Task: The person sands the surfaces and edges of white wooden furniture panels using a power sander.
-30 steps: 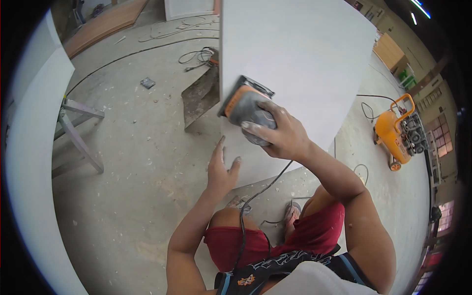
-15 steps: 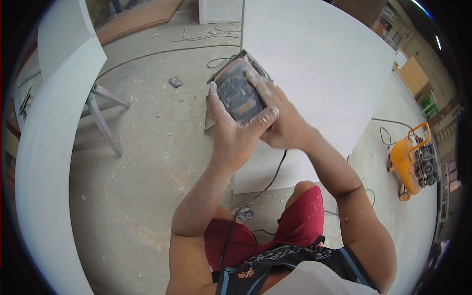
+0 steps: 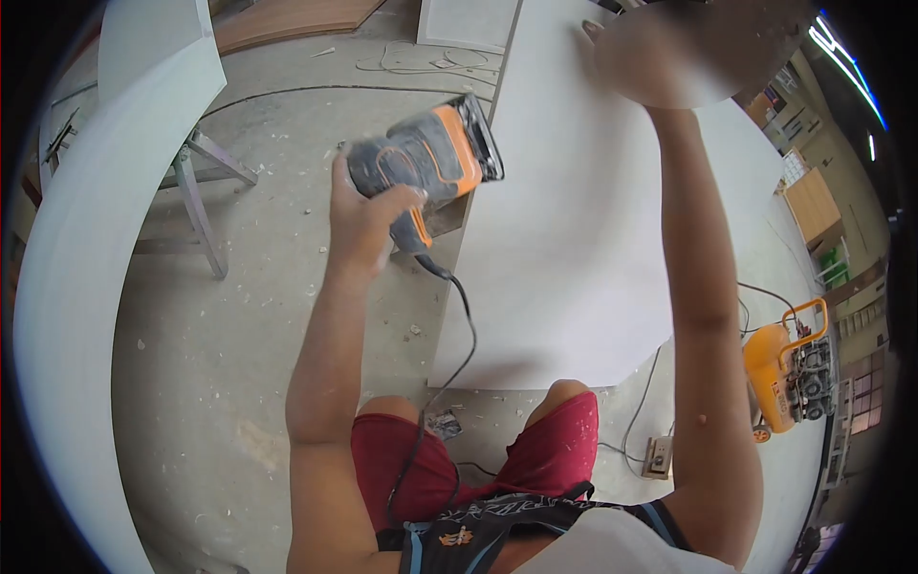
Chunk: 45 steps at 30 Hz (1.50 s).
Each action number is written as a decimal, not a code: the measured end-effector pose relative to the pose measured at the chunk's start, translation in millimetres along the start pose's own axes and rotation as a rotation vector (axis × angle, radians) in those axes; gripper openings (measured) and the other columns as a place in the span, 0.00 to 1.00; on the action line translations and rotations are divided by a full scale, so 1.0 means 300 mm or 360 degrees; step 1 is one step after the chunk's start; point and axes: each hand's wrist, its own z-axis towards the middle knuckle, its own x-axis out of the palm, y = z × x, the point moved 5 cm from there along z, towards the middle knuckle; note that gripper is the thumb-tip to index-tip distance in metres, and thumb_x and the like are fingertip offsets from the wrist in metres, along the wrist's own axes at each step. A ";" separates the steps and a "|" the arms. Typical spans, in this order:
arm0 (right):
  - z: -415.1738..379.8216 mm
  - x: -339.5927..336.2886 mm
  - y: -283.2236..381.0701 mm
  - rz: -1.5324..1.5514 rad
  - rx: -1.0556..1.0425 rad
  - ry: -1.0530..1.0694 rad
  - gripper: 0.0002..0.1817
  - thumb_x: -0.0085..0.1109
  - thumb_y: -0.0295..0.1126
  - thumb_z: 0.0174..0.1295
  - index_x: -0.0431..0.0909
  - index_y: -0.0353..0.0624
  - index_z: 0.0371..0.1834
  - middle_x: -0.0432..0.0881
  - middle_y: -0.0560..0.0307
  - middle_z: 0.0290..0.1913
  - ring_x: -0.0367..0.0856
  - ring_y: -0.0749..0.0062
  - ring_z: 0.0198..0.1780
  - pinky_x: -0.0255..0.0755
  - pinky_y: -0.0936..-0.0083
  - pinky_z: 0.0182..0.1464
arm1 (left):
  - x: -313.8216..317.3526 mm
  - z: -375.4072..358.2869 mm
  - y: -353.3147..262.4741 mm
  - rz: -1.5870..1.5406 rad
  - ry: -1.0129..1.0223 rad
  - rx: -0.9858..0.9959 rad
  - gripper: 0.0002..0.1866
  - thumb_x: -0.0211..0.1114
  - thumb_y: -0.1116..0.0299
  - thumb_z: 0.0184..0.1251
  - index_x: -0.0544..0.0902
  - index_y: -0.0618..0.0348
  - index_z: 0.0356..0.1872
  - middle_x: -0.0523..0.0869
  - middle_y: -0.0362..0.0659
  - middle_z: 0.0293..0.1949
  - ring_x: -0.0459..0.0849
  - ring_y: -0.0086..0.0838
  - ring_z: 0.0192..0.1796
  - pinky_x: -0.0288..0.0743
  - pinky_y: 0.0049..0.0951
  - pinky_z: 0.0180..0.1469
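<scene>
An orange and black sander is in my left hand, raised beside the left edge of a large white panel. My fingers wrap round its dusty body, and its flat pad faces right, tilted off the panel. A black cord runs from its handle down over my lap. My right arm reaches up over the panel. At the top right, my right hand is largely smeared; one fingertip shows at its left, and whether it holds anything is hidden.
A long curved white panel lies at the left, near a metal trestle. An orange compressor stands at the right, with a small box and cords on the floor. A brown board lies at the back.
Both hands were on the sander before. My right hand has let go and moved up and right. My left hand has turned the sander sideways and shifted it left.
</scene>
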 end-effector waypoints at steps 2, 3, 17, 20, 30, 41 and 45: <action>0.078 0.071 -0.013 -0.0036 0.0590 0.0957 0.27 0.60 0.49 0.64 0.80 0.32 0.52 0.83 0.44 0.41 0.81 0.54 0.45 0.73 0.62 0.55 | 0.008 0.060 -0.040 0.0050 -0.0059 0.0061 0.35 0.68 0.81 0.44 0.66 0.64 0.59 0.78 0.47 0.47 0.81 0.30 0.46 0.79 0.29 0.48; 0.069 0.094 -0.032 -0.0045 0.0574 0.0972 0.27 0.60 0.49 0.64 0.80 0.32 0.52 0.83 0.44 0.41 0.81 0.54 0.45 0.73 0.62 0.55 | 0.012 0.095 -0.056 0.0031 -0.0010 0.0119 0.34 0.67 0.79 0.44 0.68 0.65 0.58 0.79 0.46 0.45 0.81 0.30 0.45 0.79 0.28 0.47; 0.184 -0.101 0.053 0.0816 0.0628 0.1049 0.28 0.53 0.49 0.71 0.80 0.30 0.53 0.86 0.47 0.46 0.81 0.64 0.50 0.71 0.68 0.55 | 0.053 0.297 -0.534 0.0126 0.0375 0.0385 0.28 0.71 0.55 0.56 0.75 0.59 0.54 0.82 0.42 0.43 0.81 0.24 0.34 0.76 0.24 0.33; 0.167 -0.144 0.031 0.0966 0.0680 0.0977 0.30 0.51 0.52 0.72 0.80 0.29 0.53 0.86 0.46 0.46 0.80 0.64 0.50 0.71 0.69 0.56 | 0.141 0.226 -0.604 0.0068 0.0406 0.0384 0.17 0.67 0.60 0.61 0.79 0.59 0.46 0.84 0.40 0.35 0.83 0.21 0.33 0.77 0.20 0.33; 0.180 -0.288 0.013 0.0534 0.0219 0.0054 0.36 0.30 0.58 0.75 0.70 0.41 0.18 0.65 0.63 0.12 0.60 0.78 0.12 0.62 0.81 0.14 | 0.001 -0.035 -0.217 -0.0267 0.0563 0.0197 0.15 0.65 0.73 0.58 0.77 0.62 0.47 0.83 0.42 0.39 0.85 0.26 0.38 0.81 0.25 0.41; 0.149 -0.530 -0.075 0.0399 0.0850 0.0175 0.28 0.38 0.50 0.74 0.76 0.34 0.53 0.80 0.44 0.39 0.81 0.57 0.43 0.77 0.52 0.52 | -0.345 -0.395 0.414 0.0157 0.0127 -0.0343 0.29 0.75 0.66 0.52 0.75 0.60 0.55 0.82 0.40 0.42 0.81 0.23 0.39 0.76 0.24 0.40; 0.177 -0.691 -0.176 0.0250 0.0747 0.0082 0.26 0.40 0.48 0.73 0.77 0.33 0.48 0.81 0.46 0.41 0.79 0.58 0.44 0.72 0.52 0.54 | -0.409 -0.466 0.610 0.0235 0.0077 -0.0613 0.31 0.77 0.62 0.51 0.75 0.59 0.56 0.82 0.39 0.40 0.81 0.20 0.36 0.75 0.21 0.30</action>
